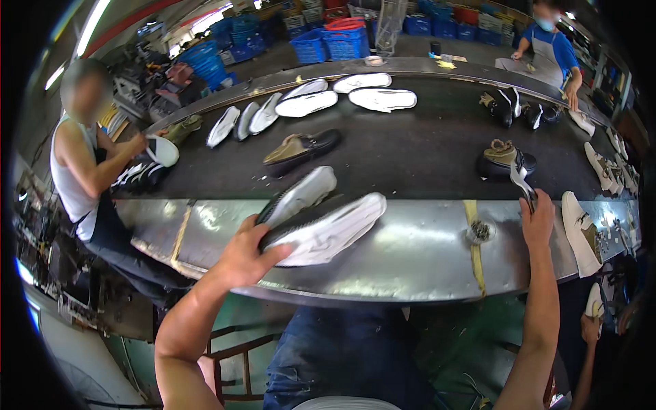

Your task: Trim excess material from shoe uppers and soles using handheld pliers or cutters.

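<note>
My left hand (256, 249) is closed around a pair of dark shoes above the metal ledge, their white soles turned up. The nearer shoe (331, 232) overlaps the farther one (301, 195). On the right, the fingers of my right hand (538, 215) close on a slim, curved white piece with a dark edge (521, 183); I cannot make out its kind. Just beyond it, olive-and-black shoes (502, 158) rest on the dark belt. Another olive-and-black shoe (302, 149) lies on the belt beyond my left hand's pair.
Several white-soled shoes (307, 103) line the belt's far side. A wire-bristle-like round object (480, 232) sits on the metal ledge (410, 266). Cream shoes (579, 232) stand at right. One co-worker (82, 164) handles a shoe at left; another (547, 51) reaches over the belt at far right.
</note>
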A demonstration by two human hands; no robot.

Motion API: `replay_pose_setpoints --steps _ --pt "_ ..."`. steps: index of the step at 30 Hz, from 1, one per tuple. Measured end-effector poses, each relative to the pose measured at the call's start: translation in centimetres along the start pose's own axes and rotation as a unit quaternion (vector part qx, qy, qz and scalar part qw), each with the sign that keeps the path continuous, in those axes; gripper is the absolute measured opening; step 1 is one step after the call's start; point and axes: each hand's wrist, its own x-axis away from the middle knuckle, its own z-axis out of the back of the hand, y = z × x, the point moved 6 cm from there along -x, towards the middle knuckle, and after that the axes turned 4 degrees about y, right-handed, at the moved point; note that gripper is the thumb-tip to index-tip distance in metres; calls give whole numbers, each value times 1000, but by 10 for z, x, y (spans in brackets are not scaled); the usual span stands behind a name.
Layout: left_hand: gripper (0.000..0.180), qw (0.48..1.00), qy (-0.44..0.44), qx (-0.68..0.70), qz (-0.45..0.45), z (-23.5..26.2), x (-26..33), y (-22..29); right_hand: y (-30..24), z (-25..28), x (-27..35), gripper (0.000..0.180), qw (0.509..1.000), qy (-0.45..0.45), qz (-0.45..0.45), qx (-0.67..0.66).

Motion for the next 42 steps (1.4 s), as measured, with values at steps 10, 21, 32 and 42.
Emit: replay_pose_setpoints --steps 10,21,32,42 --pt "84 960 39 -190 -202 -34 59 5 -208 158 312 22 596 -345 -511 -514" --pt "65 971 -78 197 -107 -58 29 54 -269 260 387 31 580 -447 -440 -520" --pt "71 855 -256 439 -101 -236 232 9 -314 235 330 27 695 -546 -226 -409" --pt "62 844 -227 483 -52 -221 232 12 -346 205 348 30 553 -560 -306 -535"
